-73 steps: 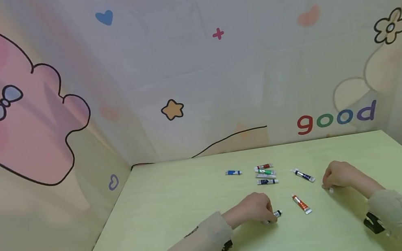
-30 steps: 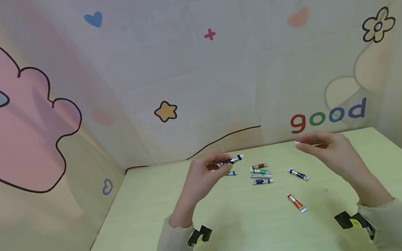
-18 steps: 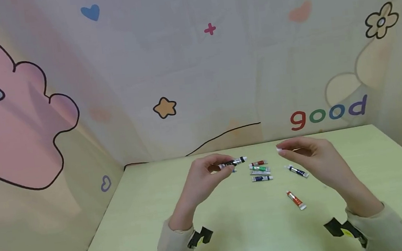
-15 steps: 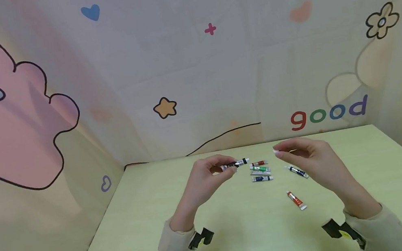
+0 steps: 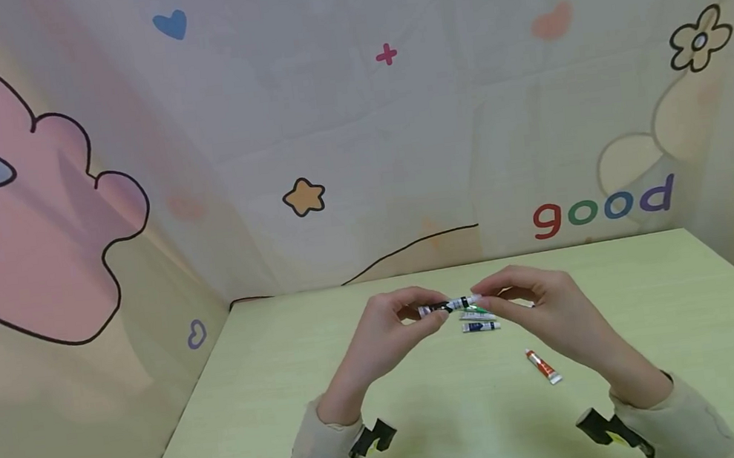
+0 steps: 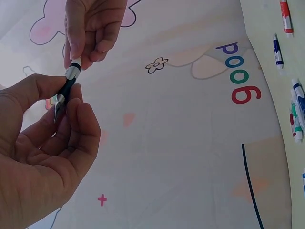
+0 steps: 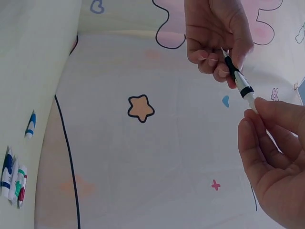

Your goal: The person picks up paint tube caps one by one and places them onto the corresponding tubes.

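My left hand [image 5: 388,335] pinches a small black-and-white paint tube [image 5: 453,305] above the table, thumb against fingers. The tube's dark body [image 7: 233,70] tapers to a flat crimped end inside that hand. At its other end, my right hand [image 5: 554,317] pinches a small white cap [image 7: 252,103] between thumb and fingertips. Cap and nozzle meet there; whether the thread is engaged I cannot tell. On the table below, an orange-red paint tube [image 5: 543,366] lies nearer me, and a dark blue tube [image 5: 481,327] lies just beyond the hands.
Behind the hands are a silver-white tube [image 5: 477,316] and a green tube [image 6: 294,117], partly covered in the head view. A blue tube [image 7: 31,125] lies apart from them. The pale green table [image 5: 276,388] ends at a printed curtain [image 5: 365,147].
My left hand has lifted the black-and-white paint tube off the table. My right hand has raised the white cap and moved left until it meets the tube's tip.
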{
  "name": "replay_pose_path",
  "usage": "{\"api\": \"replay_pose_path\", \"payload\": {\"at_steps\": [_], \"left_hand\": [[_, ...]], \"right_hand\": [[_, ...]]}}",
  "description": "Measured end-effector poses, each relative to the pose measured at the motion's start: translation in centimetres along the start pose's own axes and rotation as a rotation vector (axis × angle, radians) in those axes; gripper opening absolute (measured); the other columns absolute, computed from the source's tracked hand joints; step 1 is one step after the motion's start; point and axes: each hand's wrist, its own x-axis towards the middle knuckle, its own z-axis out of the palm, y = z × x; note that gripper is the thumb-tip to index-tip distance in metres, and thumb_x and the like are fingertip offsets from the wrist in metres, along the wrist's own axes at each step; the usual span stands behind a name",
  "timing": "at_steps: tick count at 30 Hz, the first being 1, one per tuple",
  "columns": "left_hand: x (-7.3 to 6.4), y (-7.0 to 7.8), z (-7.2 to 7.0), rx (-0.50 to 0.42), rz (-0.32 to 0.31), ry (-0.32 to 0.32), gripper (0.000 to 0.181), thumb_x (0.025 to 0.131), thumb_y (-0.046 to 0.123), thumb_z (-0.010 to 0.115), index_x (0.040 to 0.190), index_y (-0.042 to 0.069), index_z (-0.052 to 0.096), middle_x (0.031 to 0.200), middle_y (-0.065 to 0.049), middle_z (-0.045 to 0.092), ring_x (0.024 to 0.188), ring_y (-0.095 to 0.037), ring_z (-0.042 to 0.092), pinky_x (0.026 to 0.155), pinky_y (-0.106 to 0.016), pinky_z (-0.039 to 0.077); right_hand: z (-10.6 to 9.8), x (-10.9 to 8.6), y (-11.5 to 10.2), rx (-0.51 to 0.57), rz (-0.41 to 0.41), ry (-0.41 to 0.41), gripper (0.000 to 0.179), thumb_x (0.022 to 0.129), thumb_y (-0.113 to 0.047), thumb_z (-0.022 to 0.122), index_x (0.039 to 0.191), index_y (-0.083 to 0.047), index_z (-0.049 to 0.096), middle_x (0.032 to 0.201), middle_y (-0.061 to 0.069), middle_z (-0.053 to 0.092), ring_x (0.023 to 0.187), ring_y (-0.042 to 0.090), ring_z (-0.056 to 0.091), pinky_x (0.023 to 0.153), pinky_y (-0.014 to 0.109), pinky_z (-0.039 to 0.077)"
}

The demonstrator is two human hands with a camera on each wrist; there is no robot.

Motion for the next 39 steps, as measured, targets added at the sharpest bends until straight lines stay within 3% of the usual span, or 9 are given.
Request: {"api": "replay_pose_path", "payload": {"at_steps": [9,14,19,28,39], "left_hand": [[0.0,0.4,0.0,0.011,-0.005,-0.002,0.016,0.093,0.009,0.071,0.108,0.007,0.076,0.096,0.001,0.072,0.078,-0.011,0.062,0.069,-0.028,0.052],[-0.3,0.3,0.1,-0.009,-0.027,-0.007,0.015,0.094,0.011,0.071,0.108,0.007,0.076,0.094,0.0,0.072,0.077,-0.01,0.061,0.065,-0.023,0.047],[-0.3,0.4,0.2,-0.015,-0.006,-0.008,0.015,0.094,0.011,0.071,0.107,0.007,0.076,0.095,-0.001,0.072,0.077,-0.01,0.061,0.064,-0.024,0.046],[-0.4,0.5,0.7,0.01,0.013,0.019,0.015,0.094,0.012,0.071,0.108,0.008,0.076,0.091,0.0,0.073,0.075,-0.012,0.062,0.059,-0.022,0.042],[-0.3,0.2,1.5,0.01,-0.027,0.043,0.016,0.095,0.015,0.07,0.109,0.01,0.076,0.093,0.005,0.073,0.074,-0.009,0.062,0.056,-0.021,0.04]], "right_hand": [[0.3,0.1,0.1,0.033,-0.052,-0.003,0.02,0.09,-0.005,0.075,0.108,-0.013,0.076,0.099,-0.007,0.074,0.089,0.011,0.07,0.082,0.02,0.054],[0.3,-0.1,0.3,0.048,-0.032,-0.013,0.019,0.09,-0.005,0.076,0.108,-0.011,0.076,0.098,-0.006,0.074,0.086,0.013,0.072,0.078,0.022,0.056],[0.2,-0.1,0.5,0.062,-0.015,-0.041,0.018,0.09,-0.006,0.075,0.107,-0.011,0.077,0.096,-0.004,0.075,0.082,0.014,0.072,0.075,0.024,0.057],[0.6,-0.1,1.0,0.097,0.055,-0.079,0.008,0.096,-0.014,0.07,0.102,-0.012,0.075,0.088,-0.004,0.072,0.076,0.015,0.068,0.073,0.029,0.057],[1.7,-0.2,1.2,-0.008,0.157,-0.059,0.018,0.101,-0.024,0.063,0.089,-0.013,0.07,0.075,-0.002,0.063,0.069,0.015,0.06,0.059,0.026,0.046]]}}
